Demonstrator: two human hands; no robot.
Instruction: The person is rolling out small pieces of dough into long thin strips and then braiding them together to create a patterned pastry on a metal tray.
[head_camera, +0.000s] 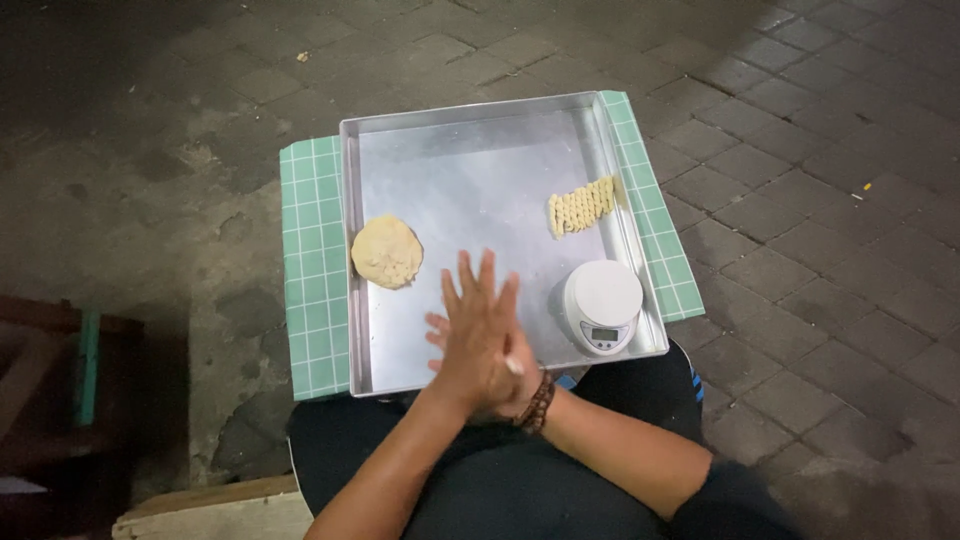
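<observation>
Your left hand (478, 335) lies flat, fingers straight, pressed over your right hand (510, 385), a pale bit of dough (513, 366) pinched between the palms. Ahead-left sits the dough disc (387, 251), ahead-right the twisted dough strips (583, 206), just right the digital scale (601, 305), all in the metal tray (480, 165).

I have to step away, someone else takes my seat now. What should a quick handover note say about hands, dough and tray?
Left hand and right hand: palms pressed together over the tray's near edge, a small pale bit of dough showing between them.
Dough lump: at the left wall of the metal tray.
Done: a row of twisted pieces lies at the right side.
Scale: near right corner, nothing on it.
Left: most of the lump is unshaped.
</observation>
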